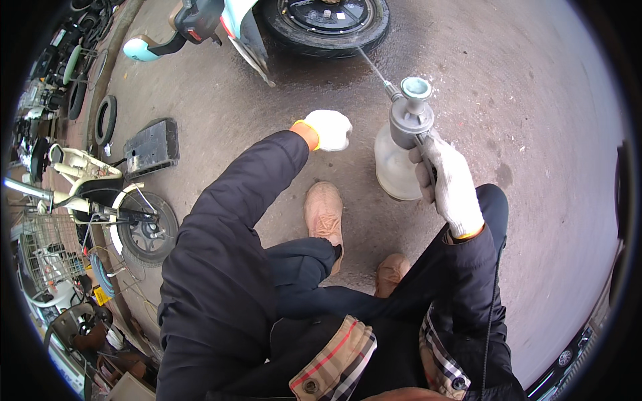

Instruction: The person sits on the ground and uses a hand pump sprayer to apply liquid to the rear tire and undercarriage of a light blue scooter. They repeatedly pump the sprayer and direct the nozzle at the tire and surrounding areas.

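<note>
My right hand, in a white knit glove, grips the handle of a pressure pump sprayer. The sprayer has a grey head, a pale green pump knob and a translucent bottle. From its nozzle a thin jet of liquid reaches the tyre of a wheel at the top. That wheel has a black hub cover, and the tyre and the ground below it look wet. My left hand, also gloved, is curled into a fist over the ground, with nothing visible in it.
Beside the wheel hang a light-blue vehicle panel and a mirror. To the left lie a black plastic box and a loose tyre. A cream two-wheeler with a wire basket stands by the cluttered kerb. A car shows at lower right.
</note>
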The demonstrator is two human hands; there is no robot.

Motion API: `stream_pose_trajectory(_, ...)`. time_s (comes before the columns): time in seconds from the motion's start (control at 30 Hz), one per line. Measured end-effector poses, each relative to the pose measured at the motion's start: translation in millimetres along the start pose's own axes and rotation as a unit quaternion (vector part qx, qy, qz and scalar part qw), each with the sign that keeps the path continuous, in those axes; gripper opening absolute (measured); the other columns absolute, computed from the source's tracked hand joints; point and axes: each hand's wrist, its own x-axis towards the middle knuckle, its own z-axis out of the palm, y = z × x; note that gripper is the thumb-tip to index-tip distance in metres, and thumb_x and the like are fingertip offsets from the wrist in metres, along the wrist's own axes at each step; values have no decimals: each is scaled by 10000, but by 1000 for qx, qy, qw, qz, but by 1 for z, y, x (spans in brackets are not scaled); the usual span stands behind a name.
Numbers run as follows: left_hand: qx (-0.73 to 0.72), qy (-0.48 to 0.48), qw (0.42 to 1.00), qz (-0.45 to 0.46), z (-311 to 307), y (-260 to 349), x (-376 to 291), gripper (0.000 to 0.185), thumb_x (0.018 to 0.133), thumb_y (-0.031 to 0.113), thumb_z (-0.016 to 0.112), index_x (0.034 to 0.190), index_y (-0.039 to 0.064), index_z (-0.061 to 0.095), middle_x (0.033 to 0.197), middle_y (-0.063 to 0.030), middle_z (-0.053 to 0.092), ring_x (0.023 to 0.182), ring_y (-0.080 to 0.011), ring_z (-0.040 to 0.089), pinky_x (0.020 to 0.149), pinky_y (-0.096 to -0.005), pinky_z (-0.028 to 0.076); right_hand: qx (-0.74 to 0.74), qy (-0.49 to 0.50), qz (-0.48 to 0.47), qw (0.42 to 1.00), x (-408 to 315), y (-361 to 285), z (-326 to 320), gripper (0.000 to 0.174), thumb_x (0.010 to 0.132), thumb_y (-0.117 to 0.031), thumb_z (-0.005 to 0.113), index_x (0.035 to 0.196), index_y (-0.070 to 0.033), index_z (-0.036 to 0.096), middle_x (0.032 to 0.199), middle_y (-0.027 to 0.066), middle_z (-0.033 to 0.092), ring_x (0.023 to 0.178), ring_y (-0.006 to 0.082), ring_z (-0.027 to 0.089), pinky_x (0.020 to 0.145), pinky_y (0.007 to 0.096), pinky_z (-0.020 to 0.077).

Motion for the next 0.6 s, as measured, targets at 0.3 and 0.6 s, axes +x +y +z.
stream_pose_trajectory(0.3,5,-3,1000,-27,11,-3,-1,361,941,347,666,1168,117,827,1153,-201,804,1105,-421,756,970,-506,589,-91,-60,-57,992,2,-7,11,417,1189,-341,474,1017,-29,690,721,27,566,662,143,520,741,332,440)
stream_pose_trajectory(0.6,-22,49,998,-13,24,-16,-5,357,977,395,655,1091,109,837,1125,-224,807,1054,-451,764,927,-516,598,-149,-100,-150,972,18,-22,34,399,1182,-312,461,1117,-12,716,837,64,634,762,190,585,878,359,468)
